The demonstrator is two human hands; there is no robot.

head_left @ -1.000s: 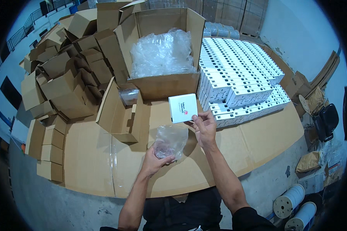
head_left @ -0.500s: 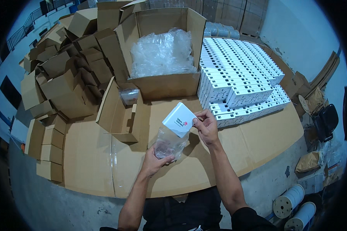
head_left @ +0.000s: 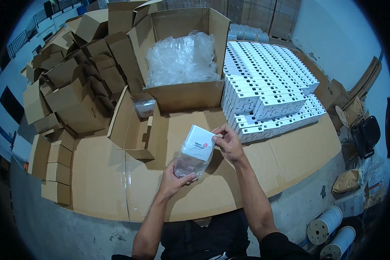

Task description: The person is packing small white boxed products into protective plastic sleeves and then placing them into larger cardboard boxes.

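Note:
A clear plastic bag is held in my left hand, whose fingers and thumb close round its lower part. Partly inside that bag, a flat white square box with a small printed mark tilts upward. My right hand pinches the box by its right edge, near the bag's mouth. Beyond my hands, to the left, stands a narrow open cardboard box with a wrapped item in it.
A large open carton full of clear plastic bags stands at the back. Stacked white boxes fill the right. Empty cardboard boxes pile up at the left. Cable spools lie on the floor at lower right.
The white box has slid down, deeper into the plastic bag. My right hand has moved slightly down and left with it, while my left hand keeps its place on the bag.

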